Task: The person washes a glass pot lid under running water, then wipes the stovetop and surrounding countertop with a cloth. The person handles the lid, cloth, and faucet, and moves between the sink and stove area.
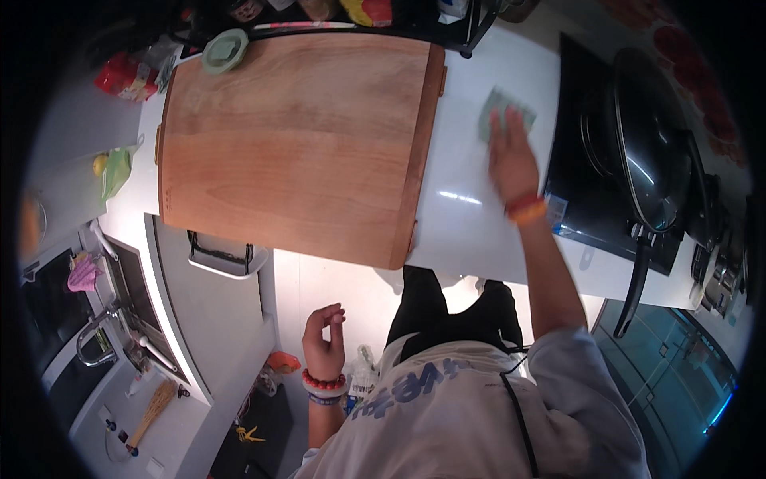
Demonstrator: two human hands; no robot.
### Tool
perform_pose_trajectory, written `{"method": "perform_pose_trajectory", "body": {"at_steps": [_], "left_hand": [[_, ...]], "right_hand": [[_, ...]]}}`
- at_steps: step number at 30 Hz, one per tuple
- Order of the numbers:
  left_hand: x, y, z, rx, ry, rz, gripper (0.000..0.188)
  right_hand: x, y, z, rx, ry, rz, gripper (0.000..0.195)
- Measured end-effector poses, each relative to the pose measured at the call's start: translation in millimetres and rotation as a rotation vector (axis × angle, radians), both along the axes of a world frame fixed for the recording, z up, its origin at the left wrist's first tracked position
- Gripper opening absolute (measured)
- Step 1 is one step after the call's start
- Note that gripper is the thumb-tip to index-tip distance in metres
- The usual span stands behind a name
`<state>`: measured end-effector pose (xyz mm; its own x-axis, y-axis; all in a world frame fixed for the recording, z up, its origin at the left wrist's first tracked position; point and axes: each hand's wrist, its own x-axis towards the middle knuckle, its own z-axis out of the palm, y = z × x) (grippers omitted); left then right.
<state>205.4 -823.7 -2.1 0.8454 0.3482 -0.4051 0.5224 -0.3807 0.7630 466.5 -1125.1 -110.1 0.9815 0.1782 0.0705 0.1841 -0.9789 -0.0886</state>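
On the white countertop (461, 161), my right hand (513, 158) lies flat over a pale green cloth (489, 123) and presses it down. Its fingers are blurred and cover much of the cloth. A large wooden cutting board (293, 149) rests on the counter to the left of that hand. My left hand (323, 344) hangs in front of the counter, low and left of my legs. Nothing is in it; the fingers are loosely bent, with the thumb near the fingertips.
A black cooktop (574, 203) to the right bears a lidded wok (649, 143), its handle (633, 293) jutting past the counter edge. A green lid-like dish (225, 51) sits on the board's far left corner. A sink faucet (96, 335) and a straw brush (152, 413) are at left.
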Motion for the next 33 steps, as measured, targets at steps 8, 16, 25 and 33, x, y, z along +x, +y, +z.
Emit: {"method": "perform_pose_trajectory", "body": {"at_steps": [8, 16, 25, 33], "left_hand": [[-5.2, 0.4, 3.9, 0.09, -0.047, -0.13, 0.013], [-23.4, -2.0, 3.1, 0.13, 0.002, -0.13, 0.014], [12.1, -23.5, 7.1, 0.134, -0.079, -0.315, 0.012], [26.2, -63.8, 12.4, 0.12, -0.146, -0.432, 0.012]], "right_hand": [[-41.5, 29.0, 5.5, 0.024, -0.026, 0.18, 0.052], [-108.6, 52.9, 0.9, 0.237, 0.075, 0.193, 0.051], [-114.3, -18.2, 18.3, 0.09, -0.044, -0.043, 0.055], [-222.2, -69.7, 43.5, 0.048, 0.247, -0.014, 0.057]]}}
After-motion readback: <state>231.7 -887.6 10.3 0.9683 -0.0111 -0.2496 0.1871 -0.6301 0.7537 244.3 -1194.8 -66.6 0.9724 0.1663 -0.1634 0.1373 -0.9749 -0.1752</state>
